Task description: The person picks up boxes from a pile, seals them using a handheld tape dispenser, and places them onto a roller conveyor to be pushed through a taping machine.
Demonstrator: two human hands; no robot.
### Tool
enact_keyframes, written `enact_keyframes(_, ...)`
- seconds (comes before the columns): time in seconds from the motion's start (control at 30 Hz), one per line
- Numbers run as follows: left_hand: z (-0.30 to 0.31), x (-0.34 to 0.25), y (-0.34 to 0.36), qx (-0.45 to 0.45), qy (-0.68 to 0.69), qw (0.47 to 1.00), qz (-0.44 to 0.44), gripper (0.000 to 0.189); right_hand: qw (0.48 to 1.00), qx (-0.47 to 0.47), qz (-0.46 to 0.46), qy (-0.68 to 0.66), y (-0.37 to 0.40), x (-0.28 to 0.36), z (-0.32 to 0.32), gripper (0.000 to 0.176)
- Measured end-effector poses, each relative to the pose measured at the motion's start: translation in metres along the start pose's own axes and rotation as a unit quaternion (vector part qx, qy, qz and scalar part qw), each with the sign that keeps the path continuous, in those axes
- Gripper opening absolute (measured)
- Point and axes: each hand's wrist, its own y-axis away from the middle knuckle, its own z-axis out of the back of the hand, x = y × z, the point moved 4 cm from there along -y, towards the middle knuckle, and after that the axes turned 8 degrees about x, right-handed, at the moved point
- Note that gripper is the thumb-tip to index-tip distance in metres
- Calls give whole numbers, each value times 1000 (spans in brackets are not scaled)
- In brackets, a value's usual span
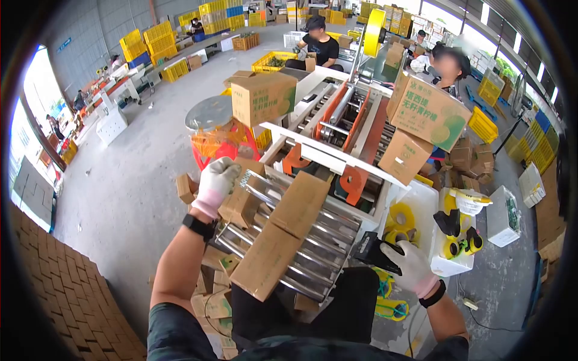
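My left hand [218, 183], in a white glove, is raised at the left of the roller conveyor [313, 274] with its fingers curled in; nothing shows in it. Below and beside it stands a brown carton [242, 201]. Two closed cartons lie end to end across the rollers, a nearer carton [265, 262] and a farther carton [301, 203]. At the conveyor's right, my gloved right hand [409, 265] grips a black handheld tool [374, 251], whose kind I cannot tell.
A carton-sealing machine [337, 129] stands ahead, with printed cartons [263, 99] [430, 111] on both sides. Tape rolls [400, 216] sit in a white foam box [428, 207] at right. A red stool [208, 147] stands left. Other people [322, 45] are farther back. Stacked cardboard [66, 295] lies lower left.
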Motion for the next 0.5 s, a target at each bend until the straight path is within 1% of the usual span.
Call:
enact_keyframes(0.03, -4, 2, -19, -22, -136, 990, -41, 14, 1000, -3, 5, -10, -12, -8, -8, 68)
enact_keyframes(0.07, -11, 5, -36, -30, -273, 961, -41, 13, 1000, -5, 10, -20, -24, -15, -15, 69)
enact_keyframes(0.1, -22, 9, -50, -38, -404, 913, -38, 14, 999, -6, 15, -29, -37, -22, -22, 69)
enact_keyframes(0.13, -33, 14, -63, -44, -528, 848, -32, 15, 999, -18, 35, -29, -49, -28, -31, 71)
enact_keyframes(0.23, -73, 53, -90, 87, -671, 736, -23, 15, 997, 29, 65, -11, -80, -46, -63, 72)
enact_keyframes(0.3, -105, 88, -95, 137, -707, 691, -61, 14, 995, 74, 65, -8, -97, -55, -80, 71)
enact_keyframes(0.37, -137, 121, -75, 196, -741, 633, -104, 12, 992, 106, 70, -10, -116, -55, -93, 71)
enact_keyframes(0.4, -152, 138, -65, 244, -743, 617, -92, 15, 993, 86, 86, -13, -126, -53, -98, 70)
enact_keyframes(0.43, -165, 156, -68, 264, -654, 708, -27, 21, 989, 131, 74, -12, -138, -51, -103, 68)
enact_keyframes(0.47, -169, 175, -66, 293, -609, 737, 25, 24, 987, 150, 62, -2, -151, -45, -105, 67)
enact_keyframes(0.5, -168, 165, -60, 320, -561, 760, 78, 27, 984, 169, 51, 6, -161, -39, -105, 67)
